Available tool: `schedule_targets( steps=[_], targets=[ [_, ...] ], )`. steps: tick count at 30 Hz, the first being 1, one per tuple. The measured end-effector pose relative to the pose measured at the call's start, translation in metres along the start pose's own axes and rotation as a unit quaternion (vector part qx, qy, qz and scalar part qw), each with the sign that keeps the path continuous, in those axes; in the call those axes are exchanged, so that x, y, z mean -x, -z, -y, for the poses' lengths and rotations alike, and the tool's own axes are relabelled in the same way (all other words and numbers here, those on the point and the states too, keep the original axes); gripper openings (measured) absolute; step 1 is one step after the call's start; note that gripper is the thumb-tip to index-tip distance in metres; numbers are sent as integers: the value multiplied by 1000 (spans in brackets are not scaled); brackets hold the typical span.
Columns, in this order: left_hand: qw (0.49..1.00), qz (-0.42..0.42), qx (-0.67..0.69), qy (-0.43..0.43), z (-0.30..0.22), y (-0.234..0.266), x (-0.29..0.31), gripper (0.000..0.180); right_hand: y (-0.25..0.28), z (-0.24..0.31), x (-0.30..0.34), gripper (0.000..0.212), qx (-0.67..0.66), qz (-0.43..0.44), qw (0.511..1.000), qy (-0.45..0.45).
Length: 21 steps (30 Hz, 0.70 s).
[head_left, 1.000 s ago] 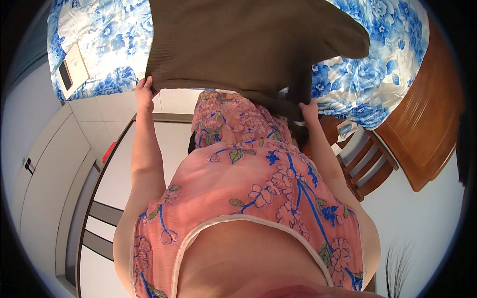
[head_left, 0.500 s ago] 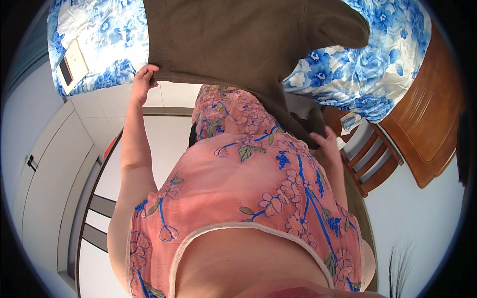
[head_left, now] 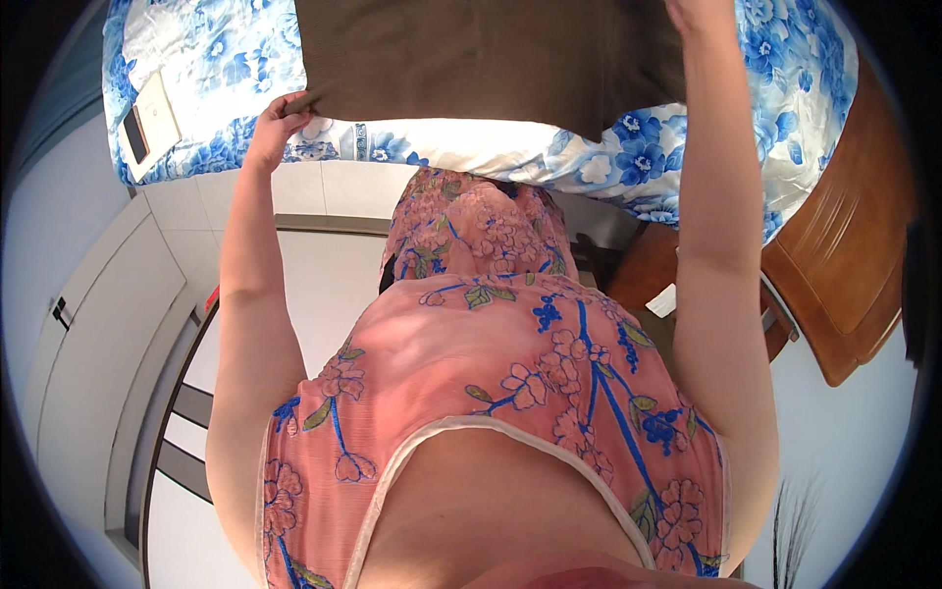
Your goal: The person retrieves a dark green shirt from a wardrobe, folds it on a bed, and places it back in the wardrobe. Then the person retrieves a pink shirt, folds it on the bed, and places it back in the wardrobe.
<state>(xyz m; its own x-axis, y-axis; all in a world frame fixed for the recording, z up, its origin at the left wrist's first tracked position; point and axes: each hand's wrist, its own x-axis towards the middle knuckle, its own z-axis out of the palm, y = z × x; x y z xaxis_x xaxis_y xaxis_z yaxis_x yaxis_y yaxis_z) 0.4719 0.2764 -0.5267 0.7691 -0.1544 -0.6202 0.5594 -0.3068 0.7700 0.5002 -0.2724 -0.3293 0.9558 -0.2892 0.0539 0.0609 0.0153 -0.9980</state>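
Note:
A brown long-sleeved top (head_left: pixel 471 59) lies spread over a blue-and-white floral cloth (head_left: pixel 471 137), its upper part cut off by the top of the picture. At its near left corner, my left hand (head_left: pixel 278 131) pinches the hem between thumb and fingers. My right hand (head_left: pixel 699 15) is stretched far forward at the garment's right side. The picture's upper edge cuts that hand, so its fingers barely show and their grip is unclear.
A white box with a dark phone-like rectangle (head_left: pixel 137 134) rests on the cloth at the far left. To the right stands a brown wooden chair or furniture panel (head_left: pixel 834 285), with a small white piece (head_left: pixel 663 300) near my right forearm. White cabinet doors (head_left: pixel 108 353) line the left.
My right hand has swung from low beside my body up to the far right. The right part of the top, which hung over the front edge, now lies on the cloth. My left hand keeps its pinch.

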Motion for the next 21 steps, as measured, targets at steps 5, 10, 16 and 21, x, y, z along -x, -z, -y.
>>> schedule_targets(
  steps=[5, 10, 16, 21],
  targets=[
    [999, -19, -2, 32, 17, -9, -13, 21, 44, -136, 96, 57, 223, -28, 967, -121],
    [991, -112, 12, -66, 10, -27, -10, 31, 58, -216, 183, 70, 384, -9, 899, -212],
    [980, -148, -38, -128, 6, -28, -28, 32, 74, -201, 185, 39, 373, -78, 910, -161],
    [923, -249, -263, -129, 16, -34, -52, 40, 80, -212, 191, 41, 408, -82, 888, -193]
  ],
)
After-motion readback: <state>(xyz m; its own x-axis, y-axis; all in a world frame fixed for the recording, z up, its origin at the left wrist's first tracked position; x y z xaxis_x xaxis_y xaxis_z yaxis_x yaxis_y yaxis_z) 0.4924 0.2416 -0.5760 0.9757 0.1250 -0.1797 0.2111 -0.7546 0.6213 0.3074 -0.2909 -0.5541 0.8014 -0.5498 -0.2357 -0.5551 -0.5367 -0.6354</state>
